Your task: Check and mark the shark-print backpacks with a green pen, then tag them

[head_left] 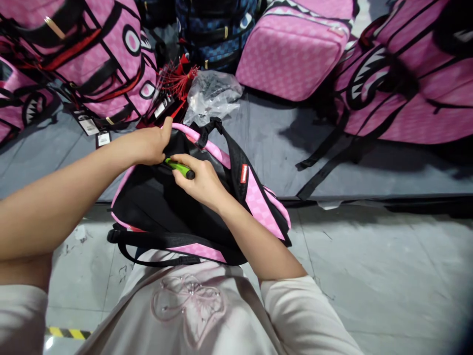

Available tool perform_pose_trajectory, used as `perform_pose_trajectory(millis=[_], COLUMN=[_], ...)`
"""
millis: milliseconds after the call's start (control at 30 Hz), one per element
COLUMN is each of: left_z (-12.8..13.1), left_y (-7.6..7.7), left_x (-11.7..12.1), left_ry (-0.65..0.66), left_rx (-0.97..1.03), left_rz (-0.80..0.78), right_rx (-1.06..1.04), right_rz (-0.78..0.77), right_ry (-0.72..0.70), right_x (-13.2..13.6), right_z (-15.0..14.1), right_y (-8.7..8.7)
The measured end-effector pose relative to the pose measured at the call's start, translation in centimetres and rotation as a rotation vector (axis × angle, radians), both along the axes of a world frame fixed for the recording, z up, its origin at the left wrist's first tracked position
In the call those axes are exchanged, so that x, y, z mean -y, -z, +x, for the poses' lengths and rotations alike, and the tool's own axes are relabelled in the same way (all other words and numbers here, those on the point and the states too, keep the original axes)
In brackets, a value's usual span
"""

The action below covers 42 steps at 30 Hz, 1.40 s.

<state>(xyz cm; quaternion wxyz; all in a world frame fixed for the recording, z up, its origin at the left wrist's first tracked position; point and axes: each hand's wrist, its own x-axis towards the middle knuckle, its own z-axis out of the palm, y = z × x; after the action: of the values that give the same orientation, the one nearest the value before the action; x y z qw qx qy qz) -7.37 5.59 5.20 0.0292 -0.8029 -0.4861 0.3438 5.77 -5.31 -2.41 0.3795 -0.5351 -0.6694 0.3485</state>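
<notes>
Shirt point(192, 301) | left hand point(153, 144): backpack point(162, 197) | right hand point(199, 178): green tool point(179, 168) | polybag point(213, 94): contents unclear

I'm looking down on a long, grey-topped table point(269, 162) running across the room, with seams and creases in its surface and soft shadows over its right part. A dark strip point(364, 201) follows the near edge, and a pale scrap point(329, 205) shows just beneath it. Below, I make out a pale grey-green tiled floor point(354, 261) with thin joints, scuffs and small dark marks. At lower left, yellow-and-black striped tape point(68, 333) lies beside a bright glint of reflected light.
</notes>
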Motion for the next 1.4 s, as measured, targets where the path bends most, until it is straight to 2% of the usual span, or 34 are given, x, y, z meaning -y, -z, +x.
perform_pose_trajectory(millis=[167, 433, 533, 667, 800, 1000, 1067, 1200, 1400], left_z=[0.0, 0.3, 0.2, -0.2, -0.4, -0.2, -0.2, 0.0, 0.0], left_y=[0.1, -0.4, -0.3, -0.2, -0.2, -0.1, -0.2, -0.5, -0.6], left_x=[0.3, 1.0, 1.1, 0.8, 0.3, 0.3, 0.4, 0.8, 1.0], left_ry=[0.016, -0.018, -0.020, 0.017, 0.013, 0.011, 0.013, 0.006, -0.010], left_rx=[0.012, 0.035, 0.053, 0.079, 0.091, 0.078, 0.070, 0.080, 0.084], left_rz=[0.019, 0.012, 0.018, 0.008, -0.017, -0.003, 0.004, 0.002, 0.005], right_rx=[0.129, 0.035, -0.018, 0.043, -0.011, 0.151, 0.156, 0.301, 0.290], right_rz=[0.013, 0.008, 0.017, 0.025, 0.012, 0.035, 0.030, -0.023, -0.042], right_ry=[-0.043, 0.032, 0.025, 0.040, -0.002, 0.035, 0.013, 0.048, 0.033], right_x=[0.0, 0.5, 0.4, 0.3, 0.2, 0.4, 0.5, 0.7, 0.6], right_z=[0.8, 0.3, -0.2, -0.4, -0.3, -0.2, -0.1, -0.1, -0.5], right_y=[-0.2, 0.5, 0.7, 0.5, 0.5, 0.3, -0.1, -1.0, -1.3])
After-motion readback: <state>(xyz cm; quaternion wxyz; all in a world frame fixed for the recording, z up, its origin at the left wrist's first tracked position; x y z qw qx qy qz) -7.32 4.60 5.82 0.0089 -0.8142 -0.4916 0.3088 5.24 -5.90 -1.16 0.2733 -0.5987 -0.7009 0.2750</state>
